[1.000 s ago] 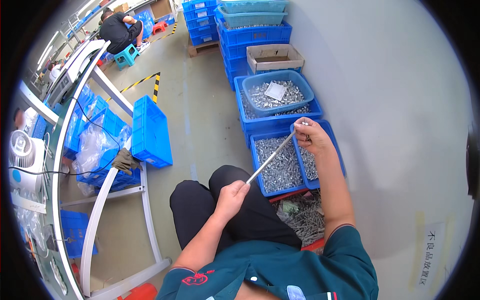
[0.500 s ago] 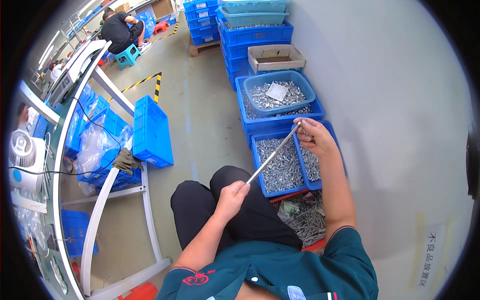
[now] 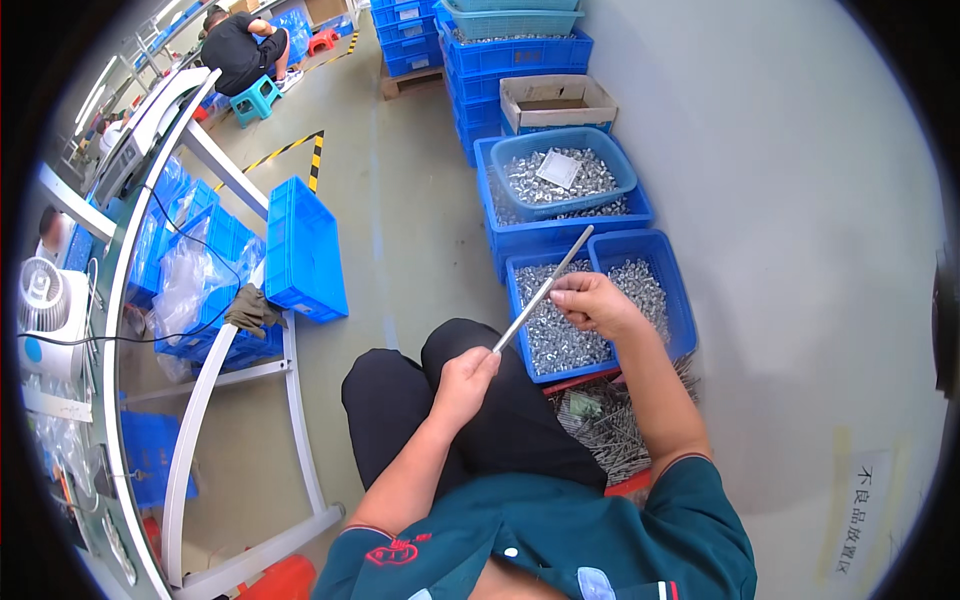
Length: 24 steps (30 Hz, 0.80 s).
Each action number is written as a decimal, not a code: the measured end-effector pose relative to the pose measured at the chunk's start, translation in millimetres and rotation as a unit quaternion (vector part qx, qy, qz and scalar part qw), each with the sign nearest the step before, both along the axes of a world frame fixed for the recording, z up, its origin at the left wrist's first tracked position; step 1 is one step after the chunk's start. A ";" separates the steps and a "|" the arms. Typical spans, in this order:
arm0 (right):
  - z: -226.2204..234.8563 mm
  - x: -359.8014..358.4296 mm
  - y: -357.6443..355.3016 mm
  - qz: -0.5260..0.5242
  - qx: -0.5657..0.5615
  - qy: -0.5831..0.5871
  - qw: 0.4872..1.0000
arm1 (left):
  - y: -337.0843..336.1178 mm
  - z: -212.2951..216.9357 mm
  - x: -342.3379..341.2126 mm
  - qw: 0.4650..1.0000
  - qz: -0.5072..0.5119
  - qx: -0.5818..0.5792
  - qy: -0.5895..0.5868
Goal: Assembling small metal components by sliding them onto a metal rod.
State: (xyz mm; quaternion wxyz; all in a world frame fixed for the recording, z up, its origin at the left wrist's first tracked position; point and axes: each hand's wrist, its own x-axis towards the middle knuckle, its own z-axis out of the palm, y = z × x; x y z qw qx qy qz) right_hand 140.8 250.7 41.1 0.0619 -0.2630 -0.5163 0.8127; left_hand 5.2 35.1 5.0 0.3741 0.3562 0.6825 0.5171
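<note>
- In the head view, a slim, straight, silvery metal rod is held aslant above the person's lap, its far tip raised toward the blue bins.
- The lower end of the rod is gripped by the left hand, with the thumb laid along it and the fingers wrapped around it.
- The right hand is held with curled fingers, its fingertips brought to the middle of the rod; whether the rod is pinched by them cannot be told.
- Beneath the right hand, two blue plastic bins, the left one and the right one, are filled with small silvery metal parts.
- Nearer the body, many thin metal rods are heaped in a red crate.
- Beyond the bins, a light-blue plastic basket of metal parts is set in a larger blue bin; a square white card is laid on the parts, any print on it too small to be read.
- On the grey wall, a white paper sign is taped, marked with a column of dark characters.
- On the dark green shirt, a red emblem is worn at the chest, its lettering unclear.
</note>
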 end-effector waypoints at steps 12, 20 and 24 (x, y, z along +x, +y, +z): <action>-17.5 21.2 32.3 -0.153 -0.255 0.151 0.943 | -1.0 -0.2 0.4 1.000 -0.001 -0.004 -0.013; -8.7 13.6 46.9 -0.171 -0.348 0.213 0.897 | -3.3 -3.2 0.6 0.999 -0.024 0.004 0.044; -0.6 10.4 47.8 -0.169 -0.306 0.191 0.917 | -2.1 -5.3 1.1 0.998 -0.027 0.015 0.051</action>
